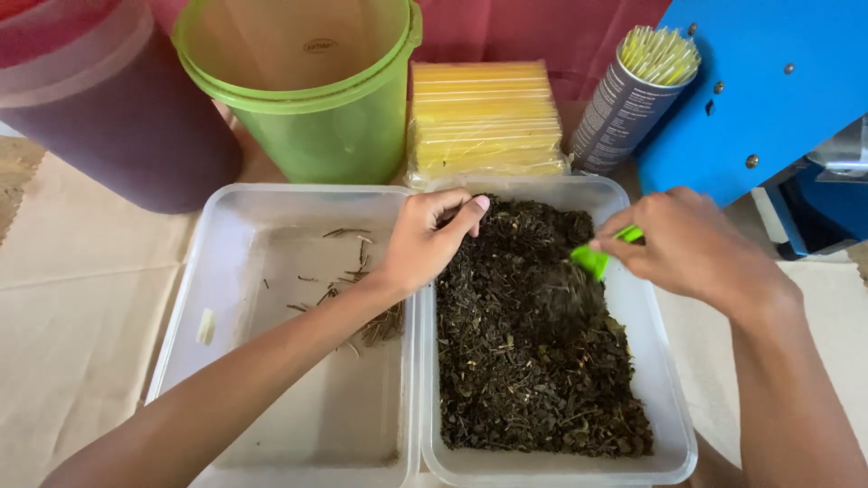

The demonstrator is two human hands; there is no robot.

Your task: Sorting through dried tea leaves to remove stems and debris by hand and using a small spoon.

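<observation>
Green bucket [307, 90], yellow straw packs [484, 117] (stacked), blue machine [768, 81].

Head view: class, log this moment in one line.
left hand: on clear plastic tray's rim | right hand: holds small green scoop | dark dried leaves: in tray

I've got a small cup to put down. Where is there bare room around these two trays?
The tan cloth left of the left tray is bare, as is that tray's near half below the twigs. Behind the trays it is crowded: purple container, green bucket, yellow packs, straw tin. The right tray is full of dried leaves.
</observation>
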